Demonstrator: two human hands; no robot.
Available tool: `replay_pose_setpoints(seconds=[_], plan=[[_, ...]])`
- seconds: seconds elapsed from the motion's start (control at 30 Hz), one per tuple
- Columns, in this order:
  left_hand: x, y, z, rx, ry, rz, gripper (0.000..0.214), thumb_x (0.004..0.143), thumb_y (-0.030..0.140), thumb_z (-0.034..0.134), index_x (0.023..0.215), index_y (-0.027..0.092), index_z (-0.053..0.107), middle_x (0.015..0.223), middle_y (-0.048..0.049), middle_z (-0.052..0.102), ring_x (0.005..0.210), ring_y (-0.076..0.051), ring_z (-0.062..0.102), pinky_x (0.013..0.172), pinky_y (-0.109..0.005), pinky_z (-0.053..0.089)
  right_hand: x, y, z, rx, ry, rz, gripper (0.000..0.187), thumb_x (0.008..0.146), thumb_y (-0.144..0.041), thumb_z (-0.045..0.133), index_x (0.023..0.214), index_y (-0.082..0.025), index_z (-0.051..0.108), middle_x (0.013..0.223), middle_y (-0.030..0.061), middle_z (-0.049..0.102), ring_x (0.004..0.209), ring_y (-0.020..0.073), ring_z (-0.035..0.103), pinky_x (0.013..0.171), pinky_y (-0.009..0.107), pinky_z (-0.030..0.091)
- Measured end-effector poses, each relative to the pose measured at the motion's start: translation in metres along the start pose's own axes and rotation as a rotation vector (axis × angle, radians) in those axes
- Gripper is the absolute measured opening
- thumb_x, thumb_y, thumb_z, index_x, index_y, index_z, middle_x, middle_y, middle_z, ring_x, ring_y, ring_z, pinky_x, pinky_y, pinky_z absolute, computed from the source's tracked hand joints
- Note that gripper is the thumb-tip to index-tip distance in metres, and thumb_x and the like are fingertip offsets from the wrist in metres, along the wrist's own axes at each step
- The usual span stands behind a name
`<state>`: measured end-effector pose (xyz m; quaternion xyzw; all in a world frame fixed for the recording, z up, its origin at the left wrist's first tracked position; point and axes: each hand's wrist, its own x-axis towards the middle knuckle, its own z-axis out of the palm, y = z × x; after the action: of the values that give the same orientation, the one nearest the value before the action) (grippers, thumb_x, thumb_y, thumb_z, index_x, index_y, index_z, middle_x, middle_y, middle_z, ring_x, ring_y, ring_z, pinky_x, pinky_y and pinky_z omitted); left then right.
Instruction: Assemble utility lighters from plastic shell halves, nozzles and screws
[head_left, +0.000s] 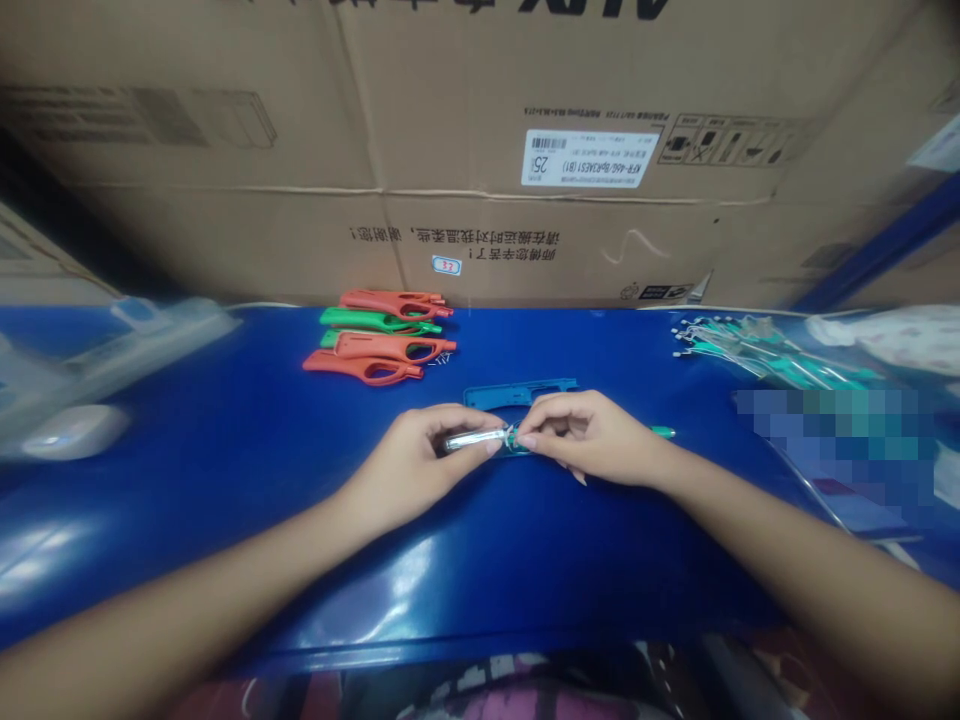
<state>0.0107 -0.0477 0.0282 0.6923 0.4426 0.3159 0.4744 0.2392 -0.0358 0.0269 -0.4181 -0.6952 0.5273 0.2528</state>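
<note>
My left hand (416, 455) is closed around a slim, shiny silver-white tube (472, 438), thumb and fingers on it. At the tube's right end, my right hand (592, 435) pinches a small green part (511, 436); the fingers partly hide it. A green tip (663, 432) shows beyond the right hand; whether it belongs to the same part I cannot tell. Just behind both hands lies a blue plastic lighter shell half (517, 393). Blue-green plastic (517, 450) also shows beneath the fingertips.
Several orange lighter shells (364, 368) and a green one (375, 321) lie at the back left. Thin green parts with white tips (780, 350) are heaped at the right. A white computer mouse (75, 432) is at left. Cardboard (450, 150) stands behind the blue table (525, 570).
</note>
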Motion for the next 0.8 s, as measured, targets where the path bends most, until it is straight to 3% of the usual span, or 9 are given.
replay_pose_setpoints(seconds=[0.8], plan=[[-0.0002,-0.0044,0.0022,0.112,0.016,0.033,0.024,0.083,0.033,0.072,0.101,0.019,0.079,0.096,-0.0069,0.077,0.078,-0.018,0.067,0.067,-0.026,0.05,-0.0008,0.0002,0.0054,-0.106,0.075,-0.077,0.02,0.088,-0.032,0.065,0.084,-0.014,0.071,0.08,0.0027,0.061,0.053,0.0059,0.047,0.046,0.021,0.037]])
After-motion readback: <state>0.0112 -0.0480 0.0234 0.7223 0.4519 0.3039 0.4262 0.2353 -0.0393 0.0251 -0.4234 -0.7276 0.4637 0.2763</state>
